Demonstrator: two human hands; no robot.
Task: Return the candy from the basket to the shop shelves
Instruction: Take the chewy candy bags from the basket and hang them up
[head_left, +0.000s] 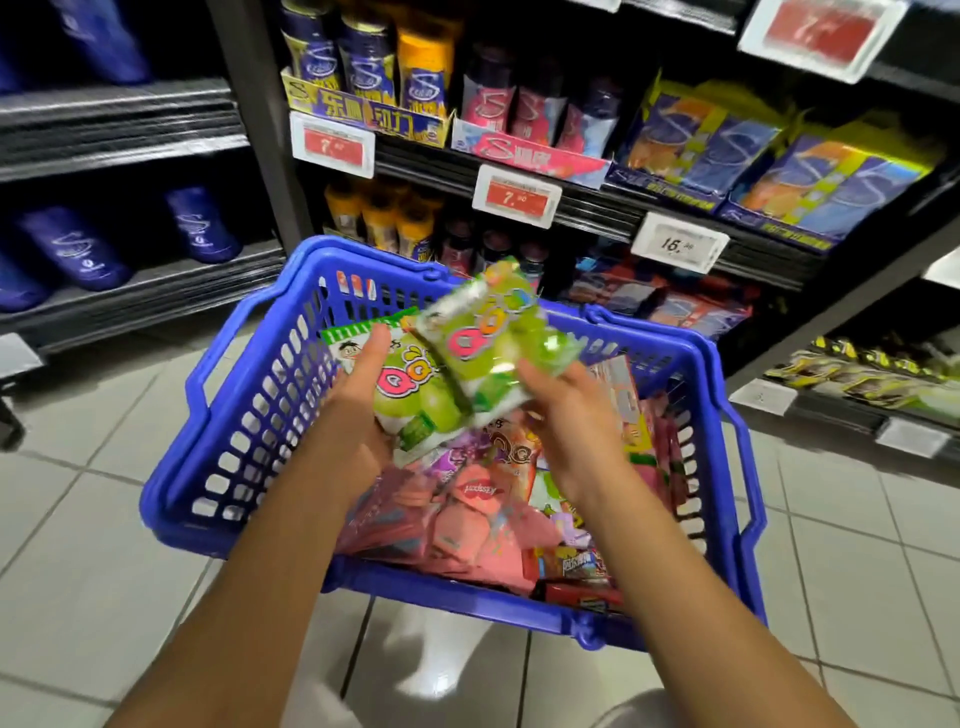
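Note:
A blue plastic basket (223, 415) stands on the tiled floor before the shelves, filled with several candy packets, mostly pink and red. My left hand (358, 395) holds a green candy bag (410, 395) over the basket, thumb on its front. My right hand (566, 410) grips a second green candy bag (498, 332), lifted and tilted above the basket's far side. Both bags show a "QQ" print and green fruit.
Dark shop shelves (571, 197) rise behind the basket with blue, yellow and pink packets and red price tags (517, 195). To the left, a shelf unit (130, 291) holds blue bags. A low shelf at right (857, 410) holds yellow-green packets.

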